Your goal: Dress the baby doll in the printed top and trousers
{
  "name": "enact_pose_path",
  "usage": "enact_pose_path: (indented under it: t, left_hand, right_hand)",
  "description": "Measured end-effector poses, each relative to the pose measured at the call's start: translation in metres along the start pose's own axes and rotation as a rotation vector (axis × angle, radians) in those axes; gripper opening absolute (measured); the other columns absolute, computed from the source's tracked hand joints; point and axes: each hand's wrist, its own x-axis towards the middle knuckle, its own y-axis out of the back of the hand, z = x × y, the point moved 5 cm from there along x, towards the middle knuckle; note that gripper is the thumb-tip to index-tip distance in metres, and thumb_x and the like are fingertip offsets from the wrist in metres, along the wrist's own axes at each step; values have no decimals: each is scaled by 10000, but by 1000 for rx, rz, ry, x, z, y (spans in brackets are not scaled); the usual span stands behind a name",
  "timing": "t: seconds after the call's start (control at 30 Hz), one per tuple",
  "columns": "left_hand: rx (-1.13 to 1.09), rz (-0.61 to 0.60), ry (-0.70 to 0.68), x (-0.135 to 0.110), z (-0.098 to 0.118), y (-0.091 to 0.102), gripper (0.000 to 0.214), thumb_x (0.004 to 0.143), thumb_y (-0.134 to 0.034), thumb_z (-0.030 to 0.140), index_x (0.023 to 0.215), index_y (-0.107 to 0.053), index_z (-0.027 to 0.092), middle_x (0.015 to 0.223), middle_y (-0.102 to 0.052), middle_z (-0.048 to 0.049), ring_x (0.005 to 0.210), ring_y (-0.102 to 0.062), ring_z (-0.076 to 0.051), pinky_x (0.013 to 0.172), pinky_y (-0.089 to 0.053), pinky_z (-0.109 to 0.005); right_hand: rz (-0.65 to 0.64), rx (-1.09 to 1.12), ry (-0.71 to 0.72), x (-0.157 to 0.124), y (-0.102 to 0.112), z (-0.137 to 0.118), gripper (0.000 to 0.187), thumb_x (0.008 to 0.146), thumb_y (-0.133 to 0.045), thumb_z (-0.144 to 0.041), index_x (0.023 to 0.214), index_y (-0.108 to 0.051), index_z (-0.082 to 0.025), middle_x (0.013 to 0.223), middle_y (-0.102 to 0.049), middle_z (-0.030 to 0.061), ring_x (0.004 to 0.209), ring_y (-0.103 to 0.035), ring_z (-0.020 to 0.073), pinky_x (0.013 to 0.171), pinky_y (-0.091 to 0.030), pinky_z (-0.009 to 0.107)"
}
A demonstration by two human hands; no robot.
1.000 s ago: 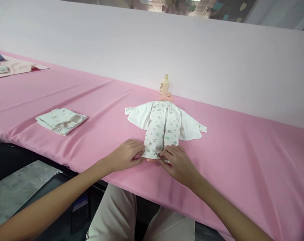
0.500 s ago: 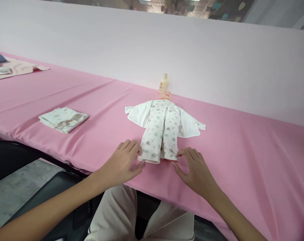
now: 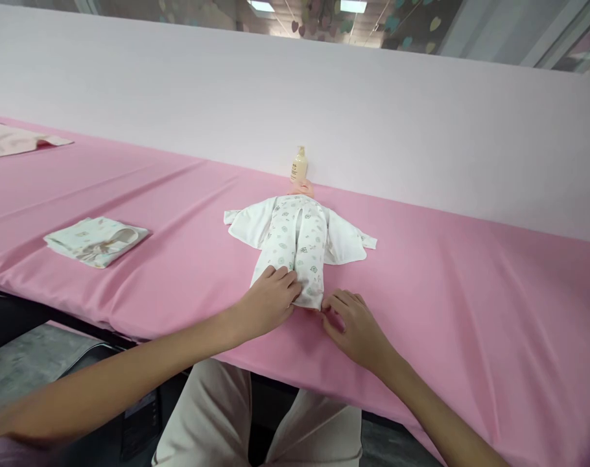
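Note:
Printed white baby trousers (image 3: 288,240) lie flat with their legs toward me, over a white baby top (image 3: 253,222) whose sleeves spread to both sides. My left hand (image 3: 274,299) crosses the left trouser leg and pinches the inner corner of the right leg's hem. At that hem's outer corner, my right hand (image 3: 351,324) has thumb and forefinger closed on the cloth edge. The lower end of the left leg is partly hidden behind my left hand.
Behind the clothes stand a pump bottle (image 3: 299,165) and a small peach-coloured thing (image 3: 303,188). A folded printed cloth (image 3: 98,240) lies to the left, a pale pink cloth (image 3: 20,139) farther off. A pink sheet (image 3: 421,311) covers the surface, with a white wall (image 3: 421,130) behind.
My left hand has moved from the left leg's outer hem corner across to the right leg's inner hem. My right hand has closed on the outer corner. The view has shifted right.

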Motion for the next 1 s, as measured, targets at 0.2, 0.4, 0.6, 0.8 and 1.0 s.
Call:
enact_pose_path:
  t: [0.2,0.4,0.6,0.8,1.0]
  left_hand:
    - [-85,84,44,-6,4,7,78,908,-622,139,922,-586,208,998,-669,-38,958,-580,-235,865,-413,-416]
    - [-104,103,34,-4,0,1,85,920,-609,141,915,-565,214,985,-675,-38,951,-592,-237,844,-411,-412]
    - [-133,155,36,-15,-1,7,87,909,-643,172,920,-569,216,953,-675,-37,913,-597,-232,838,-422,-408]
    - [-306,124,31,-11,-26,32,215,998,-662,436,983,-624,225,1012,-708,-51,957,-626,-248,903,-471,-440]
    - [-424,261,271,82,-166,42,329,1064,-510,515,1132,-646,223,1237,-734,-115,1232,-609,-334,981,-512,-475]
  right_hand:
    - [60,-71,-30,-2,-1,3,117,1019,-684,-190,965,-592,-239,956,-729,29,875,-664,247,856,-445,420]
    - [47,-129,51,2,-6,0,138,1065,-647,-183,950,-588,-233,942,-728,28,877,-659,238,829,-439,401]
    - [30,-79,113,-5,14,-14,186,1040,-623,-141,903,-543,-240,865,-672,12,803,-632,210,798,-454,383]
    - [-58,5,65,10,48,2,146,1090,-624,-323,961,-640,-257,945,-729,38,888,-671,238,897,-514,455]
    - [128,150,-136,125,63,74,249,1105,-573,-495,1108,-702,-282,1183,-770,73,1071,-698,276,958,-565,449]
